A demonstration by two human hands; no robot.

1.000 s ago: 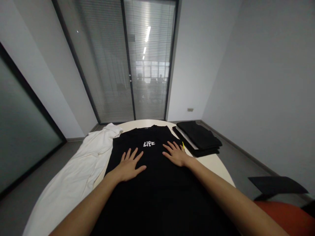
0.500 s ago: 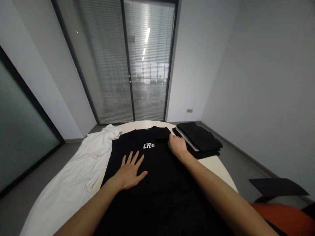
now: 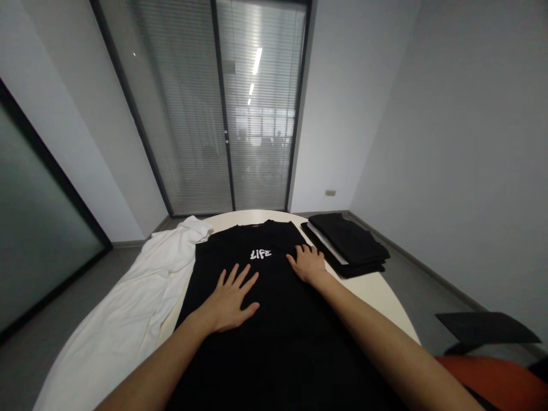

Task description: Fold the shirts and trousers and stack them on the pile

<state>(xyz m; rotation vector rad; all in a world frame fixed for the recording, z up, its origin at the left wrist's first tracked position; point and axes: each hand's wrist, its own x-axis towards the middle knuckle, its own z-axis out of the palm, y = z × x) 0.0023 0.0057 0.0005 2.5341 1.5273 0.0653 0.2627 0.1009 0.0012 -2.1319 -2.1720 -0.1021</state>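
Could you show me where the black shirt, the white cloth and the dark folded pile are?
Black shirt (image 3: 274,311): head view, middle of its body.
White cloth (image 3: 122,311): head view, middle of its spread length.
Dark folded pile (image 3: 347,238): head view, its top layer.

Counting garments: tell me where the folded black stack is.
In the head view, the black stack lies on the table, right of the black shirt and near the right hand.

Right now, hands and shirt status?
Left hand spread on black shirt; right hand near its right edge. Shirt laid out; white cloth left, dark stack right.
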